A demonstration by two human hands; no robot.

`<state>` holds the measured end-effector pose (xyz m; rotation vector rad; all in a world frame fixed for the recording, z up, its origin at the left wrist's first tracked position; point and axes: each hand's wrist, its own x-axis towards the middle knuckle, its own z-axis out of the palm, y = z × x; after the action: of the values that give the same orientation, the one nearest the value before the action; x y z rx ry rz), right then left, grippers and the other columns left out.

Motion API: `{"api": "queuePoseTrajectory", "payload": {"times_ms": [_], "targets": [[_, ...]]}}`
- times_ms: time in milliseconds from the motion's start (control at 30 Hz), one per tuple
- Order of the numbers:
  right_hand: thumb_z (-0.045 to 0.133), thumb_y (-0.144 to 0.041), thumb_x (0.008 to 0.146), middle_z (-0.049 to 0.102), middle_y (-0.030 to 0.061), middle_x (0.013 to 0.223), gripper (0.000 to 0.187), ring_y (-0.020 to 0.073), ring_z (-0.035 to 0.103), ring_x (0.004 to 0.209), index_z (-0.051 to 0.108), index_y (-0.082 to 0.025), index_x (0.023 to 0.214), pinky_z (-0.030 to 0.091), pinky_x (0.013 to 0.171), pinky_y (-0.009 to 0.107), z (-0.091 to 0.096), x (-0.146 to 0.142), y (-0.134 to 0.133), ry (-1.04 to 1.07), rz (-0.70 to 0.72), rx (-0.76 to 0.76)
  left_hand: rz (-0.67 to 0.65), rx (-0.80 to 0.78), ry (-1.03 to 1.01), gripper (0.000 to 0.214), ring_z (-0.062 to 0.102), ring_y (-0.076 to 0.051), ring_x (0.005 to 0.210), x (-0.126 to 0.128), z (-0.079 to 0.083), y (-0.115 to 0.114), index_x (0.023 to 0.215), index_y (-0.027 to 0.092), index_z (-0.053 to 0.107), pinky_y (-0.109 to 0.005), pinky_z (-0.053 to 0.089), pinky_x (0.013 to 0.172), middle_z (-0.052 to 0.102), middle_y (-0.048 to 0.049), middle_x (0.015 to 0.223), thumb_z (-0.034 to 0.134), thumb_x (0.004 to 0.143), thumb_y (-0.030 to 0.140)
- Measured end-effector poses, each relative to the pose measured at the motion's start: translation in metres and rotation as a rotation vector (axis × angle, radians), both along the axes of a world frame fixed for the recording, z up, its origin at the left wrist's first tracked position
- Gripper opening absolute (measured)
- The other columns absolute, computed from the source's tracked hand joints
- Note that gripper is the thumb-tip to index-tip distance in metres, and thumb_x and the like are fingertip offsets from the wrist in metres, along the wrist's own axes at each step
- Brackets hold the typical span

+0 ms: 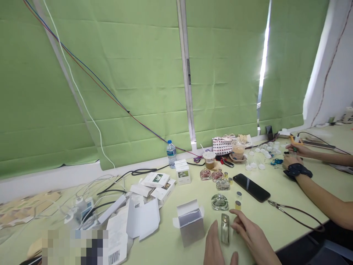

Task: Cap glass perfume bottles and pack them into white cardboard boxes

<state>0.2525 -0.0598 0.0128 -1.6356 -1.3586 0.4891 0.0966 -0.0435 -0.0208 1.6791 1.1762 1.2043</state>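
Head view: two hands are seen at the bottom edge, both cut off at the wrist. The left hand [214, 244] is held flat and open, gripping nothing, just beside a tall glass bottle [225, 229] that stands on the green table [275, 176]. The right hand [249, 232] is loosely curled on the bottle's other side; whether its fingers touch the glass cannot be told.

One open white box [190, 224] stands left of the bottle. One round bottle [220, 202] and two small gold caps [237, 204] lie behind it; three more bottles [216, 175] are grouped farther back. One black phone [251, 187], one water bottle [171, 154]. Several flat white boxes [157, 184], count unclear.

A co-worker's two hands [292, 156] are at the right, small parts there too small to make out. The lower left is blurred out.
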Motion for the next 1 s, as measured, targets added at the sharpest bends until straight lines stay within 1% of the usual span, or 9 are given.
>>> {"api": "queuePoseTrajectory", "payload": {"times_ms": [67,133,267,367,467,567,700,867,1000], "targets": [[0.040,-0.045,0.091,0.067,0.0010,0.080,0.034,0.0196,0.066,0.073,0.057,-0.026,0.113,0.050,0.071,0.028,-0.002,0.011,0.002,-0.034,-0.118,0.029,-0.016,-0.086,0.053,0.078,0.052,-0.039,0.121,0.016,0.012,0.008,0.135,0.008,0.050,-0.043,0.037,0.101,0.061,-0.0198,0.128,0.067,0.059,0.019],[0.038,-0.044,0.091,0.066,0.0042,0.090,0.035,0.0209,0.066,0.079,0.058,-0.025,0.113,0.051,0.072,0.030,-0.006,0.024,0.006,-0.110,-0.225,0.059,-0.044,-0.127,0.086,0.070,0.058,-0.036,0.111,0.021,0.025,0.016,0.135,0.012,0.048,-0.039,0.039,0.094,0.068,-0.0156,0.116,0.060,0.066,0.019],[0.039,-0.036,0.089,0.058,0.0062,0.105,0.037,0.0182,0.067,0.074,0.059,-0.026,0.119,0.052,0.070,0.030,-0.017,0.042,0.018,-0.186,-0.244,0.064,-0.209,-0.193,0.031,0.058,0.064,-0.025,0.094,0.008,0.036,0.030,0.127,0.015,0.045,-0.030,0.041,0.084,0.071,-0.0078,0.099,0.052,0.069,0.013],[0.041,-0.034,0.088,0.057,0.0072,0.110,0.037,0.0182,0.068,0.075,0.061,-0.025,0.118,0.052,0.070,0.030,-0.026,0.043,0.026,-0.177,-0.215,0.051,-0.295,-0.238,-0.101,0.057,0.063,-0.022,0.100,-0.002,0.026,0.035,0.121,0.016,0.043,-0.030,0.041,0.091,0.069,-0.0079,0.103,0.049,0.065,0.008],[0.041,-0.032,0.088,0.061,0.0079,0.112,0.032,0.0214,0.067,0.092,0.061,-0.023,0.111,0.051,0.079,0.031,-0.030,0.041,0.029,-0.160,-0.185,0.065,-0.264,-0.239,-0.195,0.059,0.059,-0.021,0.112,-0.007,0.010,0.035,0.117,0.017,0.047,-0.031,0.037,0.101,0.065,-0.0104,0.114,0.046,0.059,0.005],[0.042,-0.030,0.087,0.065,0.0075,0.108,0.025,0.0213,0.066,0.096,0.059,-0.022,0.105,0.049,0.085,0.032,-0.031,0.040,0.027,-0.142,-0.144,0.082,-0.237,-0.207,-0.161,0.059,0.056,-0.023,0.117,-0.007,-0.001,0.034,0.117,0.015,0.049,-0.033,0.036,0.103,0.062,-0.0124,0.122,0.045,0.059,0.005],[0.046,-0.032,0.085,0.068,0.0072,0.093,0.031,0.0223,0.066,0.087,0.056,-0.018,0.111,0.050,0.081,0.034,-0.032,0.040,0.020,-0.129,-0.139,0.085,-0.219,-0.145,-0.075,0.054,0.055,-0.024,0.117,-0.006,-0.002,0.032,0.119,0.014,0.051,-0.034,0.035,0.102,0.062,-0.0128,0.122,0.044,0.066,0.007],[0.052,-0.031,0.083,0.067,0.0048,0.090,0.015,0.0219,0.064,0.086,0.060,-0.022,0.090,0.049,0.080,0.033,-0.029,0.038,0.013,-0.121,-0.108,0.086,-0.237,-0.090,0.002,0.045,0.056,-0.026,0.113,-0.007,0.000,0.030,0.121,0.013,0.051,-0.036,0.037,0.098,0.062,-0.0135,0.121,0.045,0.076,0.016],[0.056,-0.036,0.080,0.066,0.0051,0.087,0.014,0.0240,0.064,0.084,0.056,-0.023,0.084,0.049,0.078,0.036,-0.033,0.039,0.014,-0.106,-0.124,0.082,-0.246,-0.097,0.185,0.061,0.057,-0.026,0.097,-0.006,0.004,0.026,0.125,0.012,0.049,-0.034,0.039,0.089,0.064,-0.0098,0.103,0.056,0.065,0.014]]}}
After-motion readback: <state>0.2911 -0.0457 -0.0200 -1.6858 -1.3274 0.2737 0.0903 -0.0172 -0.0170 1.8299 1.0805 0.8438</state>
